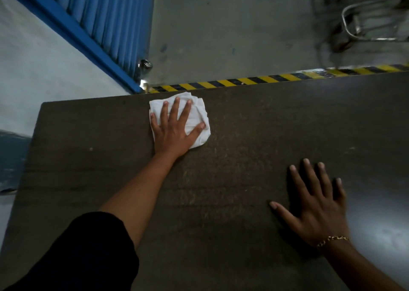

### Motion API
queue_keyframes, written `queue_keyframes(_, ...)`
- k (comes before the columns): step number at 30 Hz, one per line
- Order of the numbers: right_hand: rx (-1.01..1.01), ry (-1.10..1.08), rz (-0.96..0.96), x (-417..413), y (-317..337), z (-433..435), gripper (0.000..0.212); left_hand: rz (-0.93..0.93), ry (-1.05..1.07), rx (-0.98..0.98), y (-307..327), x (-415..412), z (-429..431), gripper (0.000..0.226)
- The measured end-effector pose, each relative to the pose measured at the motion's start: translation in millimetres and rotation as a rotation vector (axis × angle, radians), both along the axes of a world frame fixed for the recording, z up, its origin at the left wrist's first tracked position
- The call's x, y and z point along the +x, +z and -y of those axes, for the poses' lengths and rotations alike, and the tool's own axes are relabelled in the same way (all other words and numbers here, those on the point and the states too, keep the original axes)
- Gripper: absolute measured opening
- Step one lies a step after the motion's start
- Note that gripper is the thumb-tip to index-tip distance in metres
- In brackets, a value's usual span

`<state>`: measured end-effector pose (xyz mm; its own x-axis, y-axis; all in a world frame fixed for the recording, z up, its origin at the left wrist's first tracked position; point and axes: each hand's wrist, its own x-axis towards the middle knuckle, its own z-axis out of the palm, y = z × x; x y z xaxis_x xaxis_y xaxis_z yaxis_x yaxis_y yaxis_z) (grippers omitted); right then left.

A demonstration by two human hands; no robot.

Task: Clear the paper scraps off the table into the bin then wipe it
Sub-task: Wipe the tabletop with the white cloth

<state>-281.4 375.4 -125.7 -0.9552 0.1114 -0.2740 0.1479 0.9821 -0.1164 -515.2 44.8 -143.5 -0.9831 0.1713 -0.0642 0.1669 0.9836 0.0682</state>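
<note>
My left hand (172,133) lies flat on the crumpled white cloth (197,118), fingers (176,109) spread apart and pressing it down near the far edge of the dark brown bench (243,135). My right hand (314,208) rests flat on the bench too, fingers open, holding nothing. I see no paper scraps. The cloth looks soft and light, so I think it could bunch up; pressing on its middle should work best.

One table (243,135), one white cloth (199,118), two hands: left (173,131), right (316,206).
</note>
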Motion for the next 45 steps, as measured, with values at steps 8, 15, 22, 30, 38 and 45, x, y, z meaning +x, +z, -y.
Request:
queue_keyframes(8, -0.07, -0.013, -0.022, 0.2, 7.2, 1.5, 0.098, 0.035, 0.014, -0.01, 5.0, 121.2, 1.5, 0.084)
queue_keyframes(15, -0.138, 0.023, -0.026, 7.7, 11.0, 1.1, 0.102, 0.115, 0.043, -0.045, 13.9, 312.4, 30.3, 0.087)
queue_keyframes(22, -0.137, -0.063, -0.061, -5.9, 12.7, -44.6, 0.105, 0.256, 0.097, -0.104, 23.4, 494.4, 63.0, 0.094)
queue_keyframes(30, -0.086, -0.09, -0.021, -2.0, 0.2, -56.9, 0.099, 0.237, 0.102, -0.15, 23.5, 532.9, 61.4, 0.091)
queue_keyframes(38, -0.073, -0.097, -0.054, -5.1, 1.9, -58.8, 0.098, 0.203, 0.078, -0.073, 19.7, 369.1, 34.5, 0.09)
queue_keyframes(45, -0.033, -0.12, -0.002, -8.5, 2.0, -60.3, 0.1, 0.084, 0.028, -0.039, 10.3, 197.6, 1.5, 0.086)
